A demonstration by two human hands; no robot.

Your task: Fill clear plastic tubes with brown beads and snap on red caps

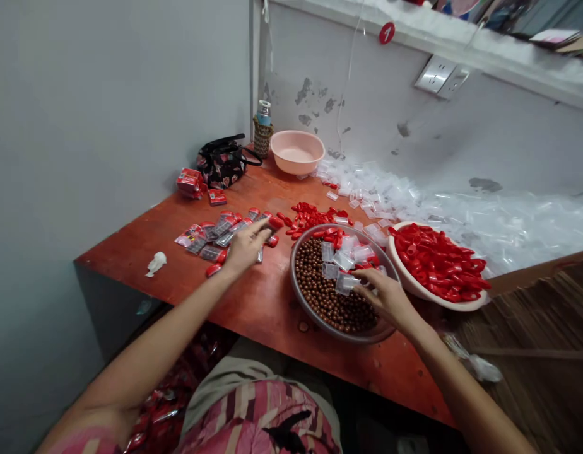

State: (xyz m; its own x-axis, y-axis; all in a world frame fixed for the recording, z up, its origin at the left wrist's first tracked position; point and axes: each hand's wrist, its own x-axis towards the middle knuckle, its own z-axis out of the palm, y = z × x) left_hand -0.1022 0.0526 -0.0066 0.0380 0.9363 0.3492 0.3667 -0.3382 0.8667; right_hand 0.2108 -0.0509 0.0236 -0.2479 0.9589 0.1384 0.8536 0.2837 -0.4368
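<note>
One gray bowl (pixel 343 337), one cream bowl (pixel 401 273) and one pink basin (pixel 296 166) stood on the surface (pixel 267 306). The right hand (pixel 382 294), half-curled, pinched one clear sleeve (pixel 344 284) over uncountable brown balls (pixel 315 277); the left hand (pixel 244 249) pinched one red-capped container (pixel 274 223).

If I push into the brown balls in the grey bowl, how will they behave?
The brown balls look round and glossy, so they would probably roll and slip readily. Heaped loose, they'd likely shift together rather than singly. The raised rim of the grey bowl should contain a gentle push, though a hard one might spill some.
</note>
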